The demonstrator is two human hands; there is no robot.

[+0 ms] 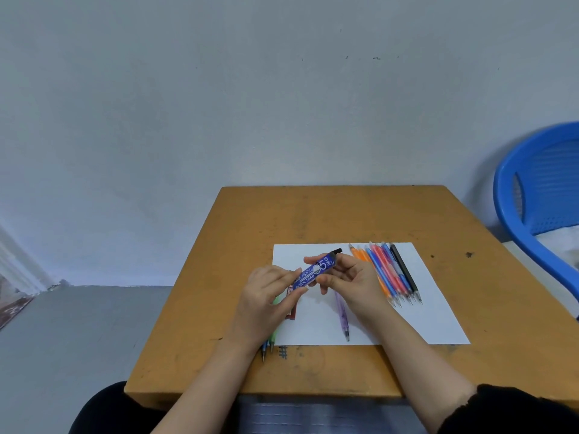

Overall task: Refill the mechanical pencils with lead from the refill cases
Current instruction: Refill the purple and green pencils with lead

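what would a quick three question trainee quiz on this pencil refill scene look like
1. True or false: the left hand and the right hand both hold the blue lead case.
2. Where does the purple pencil lie? A) on the white paper B) on the floor C) in the left hand
3. What colour is the pencil at the far right of the row of pencils?
Key: 1 true; 2 A; 3 black.
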